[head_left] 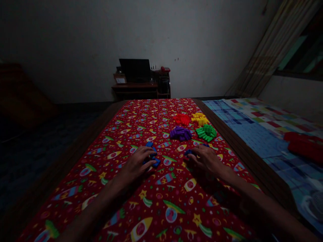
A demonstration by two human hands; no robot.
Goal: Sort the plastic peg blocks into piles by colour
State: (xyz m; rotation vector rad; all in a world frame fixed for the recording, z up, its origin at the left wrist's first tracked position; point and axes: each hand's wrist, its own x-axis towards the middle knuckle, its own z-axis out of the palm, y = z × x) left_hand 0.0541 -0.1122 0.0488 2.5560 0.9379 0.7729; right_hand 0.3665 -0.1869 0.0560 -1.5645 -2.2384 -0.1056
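Note:
My left hand (141, 159) rests on the red printed cloth, its slightly bent fingers apart and reaching over several blue toy blocks (156, 163). Parts of those blocks are hidden under the fingers. Across from it, my right hand (205, 158) curls its fingers and thumb around a dark blue block (188, 152). Another dark blue block (206, 145) shows just behind its knuckles. Beyond the hands lie a purple pile (180, 133), a green pile (207, 133), a red pile (181, 119) and a yellow pile (200, 119) of small blocks.
The patterned cloth (141, 205) covers a long table with a brown edge (217, 117). A desk (136, 86) with a dark monitor (135, 70) stands against the far wall. On the right is a surface with checked blue covers (252, 134) and a red cloth (306, 147).

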